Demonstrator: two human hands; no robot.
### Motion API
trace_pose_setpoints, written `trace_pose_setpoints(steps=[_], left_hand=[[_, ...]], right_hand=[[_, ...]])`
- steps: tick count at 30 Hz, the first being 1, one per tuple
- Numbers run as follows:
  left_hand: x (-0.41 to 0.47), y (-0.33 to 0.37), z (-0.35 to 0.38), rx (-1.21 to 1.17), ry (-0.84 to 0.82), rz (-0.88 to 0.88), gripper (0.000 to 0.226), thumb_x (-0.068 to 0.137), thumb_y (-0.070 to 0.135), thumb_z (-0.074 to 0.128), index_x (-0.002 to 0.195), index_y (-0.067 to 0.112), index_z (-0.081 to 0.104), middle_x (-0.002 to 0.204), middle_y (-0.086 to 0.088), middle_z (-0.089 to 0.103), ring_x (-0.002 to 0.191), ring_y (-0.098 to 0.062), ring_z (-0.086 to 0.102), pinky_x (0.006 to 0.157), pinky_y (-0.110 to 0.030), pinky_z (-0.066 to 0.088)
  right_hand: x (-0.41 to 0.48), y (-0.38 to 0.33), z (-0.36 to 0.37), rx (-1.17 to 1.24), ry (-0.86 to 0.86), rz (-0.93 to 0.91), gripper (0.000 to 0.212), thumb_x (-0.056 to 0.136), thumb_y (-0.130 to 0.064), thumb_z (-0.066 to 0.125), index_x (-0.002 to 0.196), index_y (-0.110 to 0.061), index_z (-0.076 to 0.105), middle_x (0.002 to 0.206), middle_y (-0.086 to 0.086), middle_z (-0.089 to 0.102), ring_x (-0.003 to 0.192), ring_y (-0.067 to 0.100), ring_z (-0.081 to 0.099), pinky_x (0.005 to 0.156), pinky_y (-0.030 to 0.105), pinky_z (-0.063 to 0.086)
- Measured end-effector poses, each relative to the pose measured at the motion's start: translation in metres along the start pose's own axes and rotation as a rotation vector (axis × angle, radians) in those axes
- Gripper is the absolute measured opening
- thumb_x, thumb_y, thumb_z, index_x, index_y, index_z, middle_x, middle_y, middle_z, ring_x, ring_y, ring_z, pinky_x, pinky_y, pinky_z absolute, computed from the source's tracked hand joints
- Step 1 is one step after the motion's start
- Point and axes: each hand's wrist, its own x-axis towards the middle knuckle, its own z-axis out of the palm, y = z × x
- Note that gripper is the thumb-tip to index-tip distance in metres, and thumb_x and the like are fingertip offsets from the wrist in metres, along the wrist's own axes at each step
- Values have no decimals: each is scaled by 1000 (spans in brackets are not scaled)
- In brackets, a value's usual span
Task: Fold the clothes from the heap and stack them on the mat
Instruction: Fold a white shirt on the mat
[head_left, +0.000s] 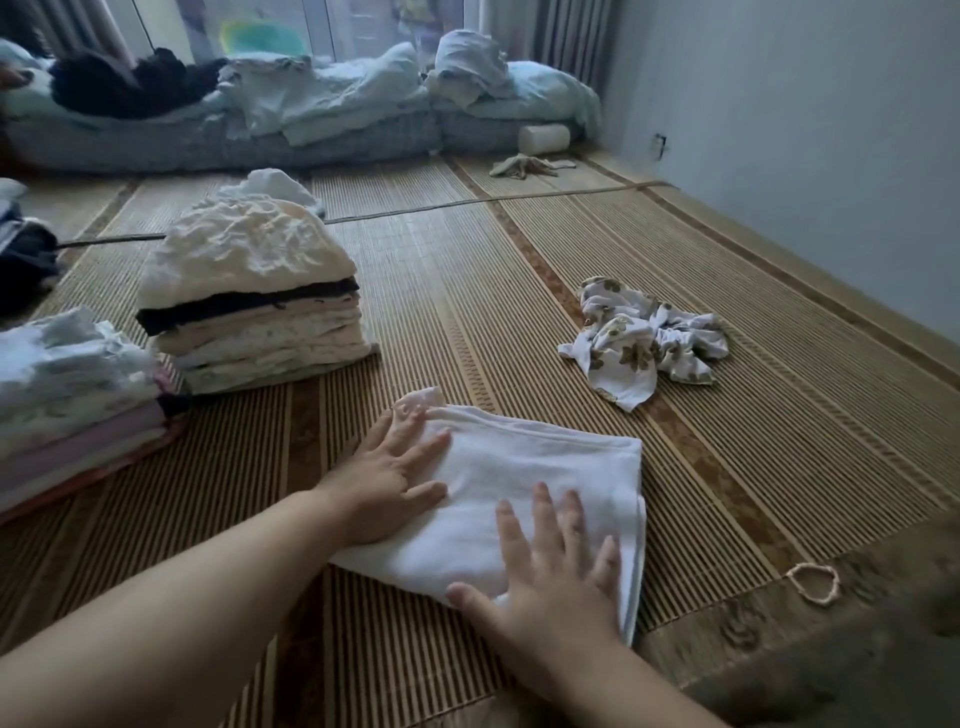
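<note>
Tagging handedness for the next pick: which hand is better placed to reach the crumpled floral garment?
Right, likely. The right hand lies flat on the near right part of the folded white cloth, on the same side as the floral garment. The left hand presses the cloth's left edge, nearer the folded stacks.

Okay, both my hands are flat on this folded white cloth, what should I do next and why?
Probably lift the white cloth onto the tall stack at the left. It already lies folded flat under your left hand and right hand, and the flowered garment lies crumpled on the mat, not yet folded.
</note>
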Motion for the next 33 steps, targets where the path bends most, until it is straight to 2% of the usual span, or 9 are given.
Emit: trace_pose_setpoints(steps=[8, 11, 15, 19, 21, 24, 27, 31, 33], left_hand=[[-52, 44, 27, -190, 137, -340, 85, 74, 79, 8, 146, 42, -16, 144, 5, -45, 144, -26, -20, 113, -54, -4], [-67, 61, 34, -239, 184, -430, 85, 78, 76, 16, 148, 40, -14, 154, -3, -34, 144, -28, -22, 114, -52, -6], [-70, 57, 14, -443, 271, -707, 89, 84, 64, 45, 149, 39, -10, 157, -19, 1, 144, -38, -1, 115, -52, 5], [-62, 51, -6, -551, 302, -559, 83, 85, 34, 60, 148, 45, 7, 120, -10, 55, 106, -26, 54, 84, -37, 50], [-58, 49, -15, -682, 288, -548, 83, 85, 23, 60, 149, 42, 12, 107, -7, 62, 86, -18, 61, 64, -30, 52], [-57, 41, -28, -854, 228, -532, 83, 82, 17, 65, 150, 37, 21, 132, -7, 51, 98, -19, 62, 80, -32, 53], [-64, 37, -37, -957, 107, -406, 71, 81, 17, 67, 144, 33, 39, 151, -6, 32, 122, -23, 51, 87, -25, 51], [-71, 48, -33, -902, 82, -389, 67, 81, 18, 66, 143, 24, 42, 139, -9, 50, 119, -22, 54, 96, -29, 49], [-74, 53, -29, -819, 107, -381, 66, 81, 19, 64, 143, 21, 39, 136, -9, 52, 120, -23, 54, 98, -30, 46]], right_hand=[[29, 96, -49, -264, -62, -412, 77, 68, -87, -5, 130, -54, -35, 138, -19, -49, 135, 10, -40, 108, 44, -22], [30, 111, -56, -111, 9, -249, 88, 69, -90, 3, 142, -48, -21, 152, -14, -35, 143, 14, -26, 115, 50, -11], [47, 92, -66, 285, 264, 244, 93, 79, -74, 46, 151, -22, 18, 154, 12, 23, 141, 32, 19, 110, 47, 25], [66, 61, -82, 318, 113, 335, 56, 72, -60, 68, 105, -17, 55, 112, 6, 56, 104, 26, 52, 84, 34, 45], [74, 56, -86, 426, 92, 321, 49, 72, -46, 76, 101, -11, 59, 99, 4, 61, 92, 23, 57, 82, 35, 49], [80, 60, -90, 624, 154, 252, 62, 71, -27, 82, 121, -4, 52, 102, 5, 58, 94, 25, 55, 83, 36, 46], [83, 69, -89, 596, 200, 63, 102, 72, -14, 82, 152, -12, 19, 142, 18, 45, 124, 34, 49, 93, 36, 38], [83, 78, -88, 532, 53, -64, 62, 77, -11, 76, 134, -18, 54, 130, 1, 59, 119, 15, 53, 95, 28, 35], [83, 76, -94, 471, -5, -34, 61, 77, -12, 76, 134, -15, 54, 135, 1, 56, 124, 16, 50, 101, 26, 32]])
